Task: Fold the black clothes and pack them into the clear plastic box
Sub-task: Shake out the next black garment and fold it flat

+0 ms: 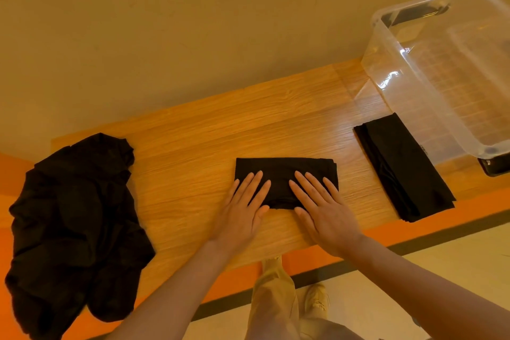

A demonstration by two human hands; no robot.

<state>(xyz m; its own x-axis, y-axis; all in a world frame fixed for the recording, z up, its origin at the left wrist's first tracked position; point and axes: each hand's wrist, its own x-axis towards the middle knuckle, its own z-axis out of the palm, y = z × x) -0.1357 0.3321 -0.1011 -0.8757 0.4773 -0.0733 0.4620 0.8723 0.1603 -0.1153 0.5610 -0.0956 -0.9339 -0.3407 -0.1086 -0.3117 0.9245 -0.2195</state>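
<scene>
Currently both hands flat, fingers straight: left hand (242, 210) and right hand (321, 208) press folded black garment (284, 174) at table (193, 141) centre; clear plastic box (447, 69) at 2 o'clock.

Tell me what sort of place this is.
Probably an indoor room set up for folding laundry, perhaps a home or workroom; it's hard to say which. Clues: a wooden table against a plain wall, a clear storage box, and a tiled floor.

unfolded pile (74, 226) left, folded garment (284, 174) centre, box (447, 69) right
</scene>
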